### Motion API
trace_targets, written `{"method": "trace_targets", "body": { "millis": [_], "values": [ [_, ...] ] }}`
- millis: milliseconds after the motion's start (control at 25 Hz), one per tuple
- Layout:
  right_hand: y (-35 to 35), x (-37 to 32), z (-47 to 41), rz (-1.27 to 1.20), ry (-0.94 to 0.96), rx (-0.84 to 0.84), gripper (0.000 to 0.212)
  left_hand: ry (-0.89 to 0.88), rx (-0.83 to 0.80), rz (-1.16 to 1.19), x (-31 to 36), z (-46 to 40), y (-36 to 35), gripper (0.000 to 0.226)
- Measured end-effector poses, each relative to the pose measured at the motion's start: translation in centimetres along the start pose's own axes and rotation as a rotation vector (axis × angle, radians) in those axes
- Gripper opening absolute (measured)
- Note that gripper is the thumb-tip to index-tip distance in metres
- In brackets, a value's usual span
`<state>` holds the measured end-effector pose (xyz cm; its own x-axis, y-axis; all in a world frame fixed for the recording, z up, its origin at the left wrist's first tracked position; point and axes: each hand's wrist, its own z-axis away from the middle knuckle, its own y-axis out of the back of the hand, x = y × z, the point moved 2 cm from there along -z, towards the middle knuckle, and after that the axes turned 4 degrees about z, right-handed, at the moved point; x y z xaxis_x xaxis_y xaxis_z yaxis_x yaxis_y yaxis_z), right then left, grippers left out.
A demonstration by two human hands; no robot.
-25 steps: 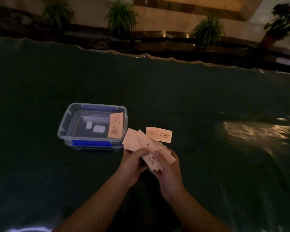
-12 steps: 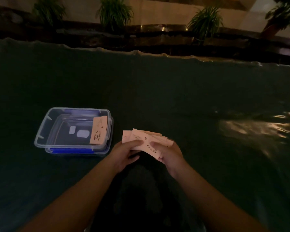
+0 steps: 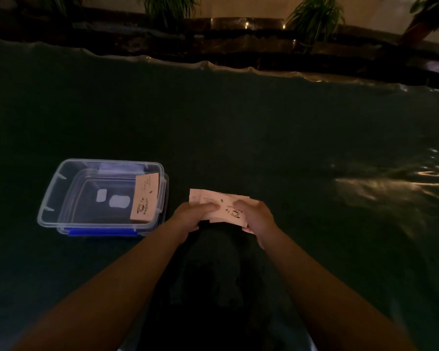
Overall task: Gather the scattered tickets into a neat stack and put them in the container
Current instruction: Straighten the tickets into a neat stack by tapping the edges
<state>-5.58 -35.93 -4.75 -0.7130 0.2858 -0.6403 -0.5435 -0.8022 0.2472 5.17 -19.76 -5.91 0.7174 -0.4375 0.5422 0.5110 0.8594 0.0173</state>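
Now both hands gripped one bundle of tickets (image 3: pixel 219 207) just above the dark green table cover (image 3: pixel 264 138); left hand (image 3: pixel 192 216) pinched the bundle's left end, thumb laid across the top face; right hand (image 3: pixel 255 216) clasped the right end, fingers curled under; top ticket showed a printed coffee cup. Compared with one second before, the fan of tickets had closed up: then they splayed at several angles with one lying apart beyond the hands, now edges lay nearly flush, only slight offsets visible at the left and lower edges. Bundle sat to the right of the clear plastic container (image 3: pixel 61 196), near it but not touching; container rested on a blue lid or base (image 3: pixel 99 232). One ticket (image 3: pixel 144 197) already leaned inside against the container's right wall, tilted, unchanged across the frames. Potted plants (image 3: pixel 314 16) lined the ledge beyond the table's far edge.
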Motion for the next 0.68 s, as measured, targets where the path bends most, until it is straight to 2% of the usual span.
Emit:
{"method": "trace_targets", "body": {
  "millis": [120, 320, 440, 520, 680],
  "values": [
    [0.2, 0.1, -0.6, 0.045, -0.021, 0.027, 0.021, -0.017, 0.018, -0.047, 0.0, -0.3, -0.4, 0.094],
    [-1.2, 0.3, -0.5, -0.084, -0.101, 0.048, 0.029, -0.018, 0.013, 0.077, -0.9, -0.2, -1.4, 0.071],
    [-1.6, 0.5, -0.2, -0.087, -0.1, 0.074, 0.043, -0.021, 0.03, 0.097, -0.9, 0.0, -1.5, 0.055],
    [-1.2, 0.8, 0.0, -0.135, -0.139, 0.034, 0.05, -0.021, 0.017, 0.108, -0.6, 0.0, -1.1, 0.047],
    [-0.5, 2.3, 1.4, -0.198, -0.191, -0.106, 0.048, -0.02, -0.072, 0.137, -0.8, 0.8, -0.4, 0.065]
  ]
}}
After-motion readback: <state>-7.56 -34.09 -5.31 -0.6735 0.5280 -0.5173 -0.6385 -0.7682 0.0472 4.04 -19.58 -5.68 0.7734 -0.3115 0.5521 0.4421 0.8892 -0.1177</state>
